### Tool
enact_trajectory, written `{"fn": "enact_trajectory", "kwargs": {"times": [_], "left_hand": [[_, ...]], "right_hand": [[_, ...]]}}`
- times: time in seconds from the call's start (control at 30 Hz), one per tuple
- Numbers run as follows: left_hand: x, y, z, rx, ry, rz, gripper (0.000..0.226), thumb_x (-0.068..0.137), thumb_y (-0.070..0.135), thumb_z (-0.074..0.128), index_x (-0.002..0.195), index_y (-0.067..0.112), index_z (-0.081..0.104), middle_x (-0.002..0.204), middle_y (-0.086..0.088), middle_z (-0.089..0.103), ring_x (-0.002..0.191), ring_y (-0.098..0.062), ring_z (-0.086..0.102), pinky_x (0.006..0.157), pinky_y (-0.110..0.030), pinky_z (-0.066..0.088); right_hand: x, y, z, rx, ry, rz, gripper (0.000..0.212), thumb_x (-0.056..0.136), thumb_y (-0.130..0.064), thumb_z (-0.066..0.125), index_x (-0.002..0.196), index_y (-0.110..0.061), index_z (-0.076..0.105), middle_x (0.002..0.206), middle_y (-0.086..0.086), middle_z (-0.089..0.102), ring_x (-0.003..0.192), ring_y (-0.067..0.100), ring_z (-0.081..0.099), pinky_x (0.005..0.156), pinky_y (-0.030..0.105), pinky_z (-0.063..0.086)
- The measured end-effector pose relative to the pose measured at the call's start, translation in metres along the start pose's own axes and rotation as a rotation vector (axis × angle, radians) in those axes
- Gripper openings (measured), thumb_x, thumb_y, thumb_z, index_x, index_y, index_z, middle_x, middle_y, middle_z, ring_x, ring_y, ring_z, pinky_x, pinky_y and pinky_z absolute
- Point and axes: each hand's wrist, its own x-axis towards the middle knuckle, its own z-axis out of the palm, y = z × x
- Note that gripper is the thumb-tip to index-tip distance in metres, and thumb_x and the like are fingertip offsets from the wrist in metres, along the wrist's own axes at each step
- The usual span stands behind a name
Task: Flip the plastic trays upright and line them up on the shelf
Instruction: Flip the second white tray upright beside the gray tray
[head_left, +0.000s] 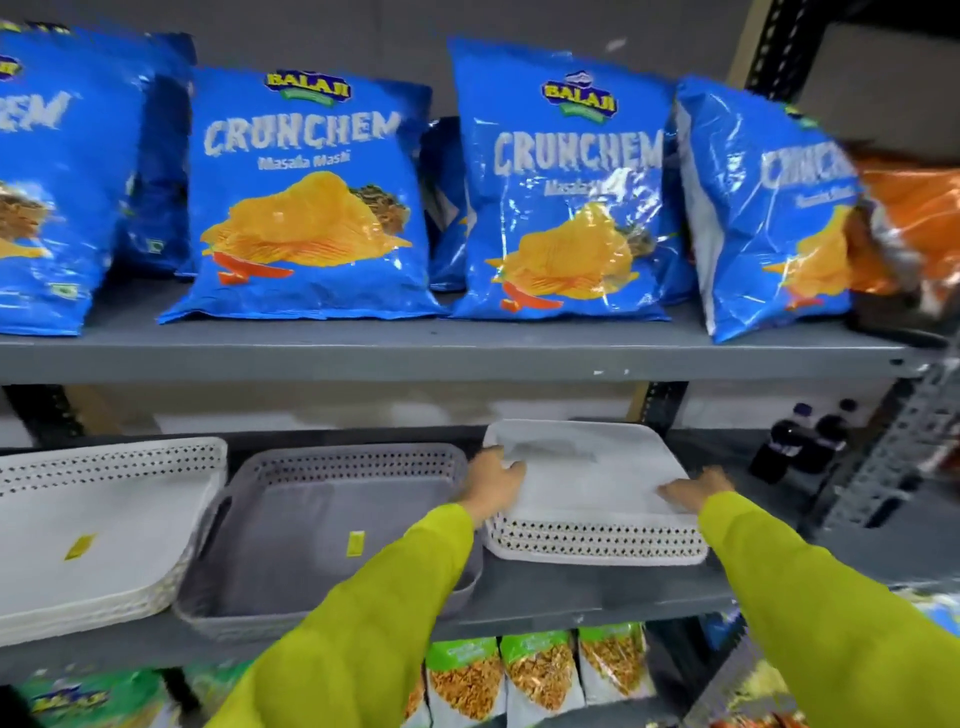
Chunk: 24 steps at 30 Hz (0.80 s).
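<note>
Three perforated plastic trays lie on the middle shelf (571, 592). A white tray (88, 519) at the left and a grey tray (311, 519) beside it sit upright, each with a yellow sticker inside. At the right a white tray (587, 483) lies upside down, flat base up. My left hand (493, 486) grips its left edge and my right hand (693, 488) rests on its right edge. Both arms wear yellow-green sleeves.
Blue Crunchem chip bags (306, 208) fill the upper shelf (467, 353), which hangs low over the trays. Dark bottles (805, 441) stand right of the overturned tray by a perforated metal upright (893, 457). Green snack packets (540, 675) sit on the shelf below.
</note>
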Motion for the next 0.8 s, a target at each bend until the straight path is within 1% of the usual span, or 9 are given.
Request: {"fn": "enact_trajectory", "kwargs": {"times": [0.07, 0.17, 0.3, 0.37, 0.5, 0.6, 0.67, 0.73, 0.8], "left_hand": [[0.016, 0.000, 0.021, -0.025, -0.009, -0.059, 0.037, 0.087, 0.024, 0.059, 0.117, 0.003, 0.064, 0.121, -0.022, 0.065, 0.112, -0.036, 0.062, 0.092, -0.040, 0.049], [0.033, 0.002, 0.037, 0.021, 0.049, -0.278, 0.086, 0.082, 0.053, 0.058, 0.141, -0.006, 0.033, 0.147, -0.025, 0.039, 0.136, -0.036, 0.039, 0.110, -0.039, 0.035], [0.031, 0.021, 0.042, -0.181, 0.144, -0.452, 0.130, 0.062, 0.086, 0.047, 0.148, -0.003, 0.008, 0.154, -0.021, 0.025, 0.140, -0.036, 0.029, 0.113, -0.042, 0.031], [0.031, 0.030, 0.040, -0.210, 0.228, -0.338, 0.123, 0.064, 0.085, 0.046, 0.149, 0.003, 0.011, 0.155, -0.021, 0.021, 0.141, -0.038, 0.026, 0.115, -0.045, 0.027], [0.032, 0.036, 0.024, -0.424, 0.380, 0.002, 0.067, 0.093, 0.055, 0.033, 0.143, 0.012, 0.033, 0.152, -0.014, 0.031, 0.140, -0.029, 0.030, 0.119, -0.043, 0.023], [0.033, 0.024, 0.017, -0.644, 0.375, -0.071, 0.067, 0.089, 0.063, 0.028, 0.128, 0.016, 0.054, 0.133, -0.007, 0.055, 0.120, -0.024, 0.052, 0.105, -0.041, 0.039], [0.025, 0.015, 0.016, -0.605, 0.303, -0.165, 0.066, 0.089, 0.064, 0.031, 0.124, 0.016, 0.059, 0.118, 0.004, 0.057, 0.111, -0.017, 0.052, 0.095, -0.031, 0.039], [0.019, 0.003, 0.020, -0.460, 0.211, -0.225, 0.062, 0.082, 0.060, 0.048, 0.122, 0.014, 0.059, 0.118, 0.004, 0.058, 0.111, -0.019, 0.055, 0.098, -0.035, 0.044], [0.017, -0.012, 0.024, -0.246, 0.107, -0.277, 0.063, 0.064, 0.045, 0.060, 0.117, 0.011, 0.058, 0.120, -0.009, 0.065, 0.108, -0.029, 0.061, 0.095, -0.044, 0.051]], "right_hand": [[0.017, 0.005, 0.000, 0.022, -0.103, 0.020, 0.078, 0.063, -0.026, 0.083, 0.128, 0.004, 0.054, 0.133, 0.019, 0.055, 0.119, 0.033, 0.055, 0.099, 0.039, 0.044], [0.053, 0.024, 0.010, 0.104, -0.226, 0.048, 0.090, 0.027, -0.019, 0.081, 0.111, 0.007, 0.065, 0.122, 0.021, 0.063, 0.099, 0.033, 0.063, 0.090, 0.043, 0.054], [0.054, 0.027, 0.010, 0.280, -0.226, 0.036, 0.061, 0.023, -0.023, 0.067, 0.079, 0.000, 0.072, 0.113, 0.018, 0.063, 0.084, 0.034, 0.060, 0.061, 0.033, 0.050], [0.046, 0.017, 0.005, 0.506, -0.205, 0.042, 0.067, 0.041, -0.029, 0.069, 0.101, 0.000, 0.069, 0.112, 0.019, 0.064, 0.083, 0.032, 0.060, 0.062, 0.031, 0.048], [0.046, -0.005, -0.017, 1.062, -0.203, 0.074, 0.071, 0.075, -0.060, 0.052, 0.124, -0.010, 0.058, 0.116, 0.009, 0.062, 0.104, 0.025, 0.057, 0.087, 0.036, 0.045], [0.050, 0.006, -0.038, 1.089, -0.251, 0.048, 0.103, 0.066, -0.087, 0.035, 0.130, -0.009, 0.053, 0.122, 0.007, 0.056, 0.118, 0.022, 0.051, 0.114, 0.042, 0.026], [0.053, 0.018, -0.043, 1.014, -0.348, 0.049, 0.106, 0.048, -0.092, 0.044, 0.113, -0.011, 0.069, 0.106, 0.010, 0.069, 0.104, 0.026, 0.065, 0.105, 0.044, 0.042], [0.049, 0.027, -0.042, 0.959, -0.401, 0.073, 0.071, 0.070, -0.074, 0.054, 0.086, -0.008, 0.076, 0.082, 0.015, 0.074, 0.071, 0.030, 0.071, 0.076, 0.039, 0.057], [0.050, 0.033, -0.037, 0.852, -0.396, 0.089, 0.038, 0.089, -0.038, 0.052, 0.087, -0.003, 0.068, 0.070, 0.013, 0.071, 0.052, 0.026, 0.068, 0.056, 0.030, 0.057]]}}
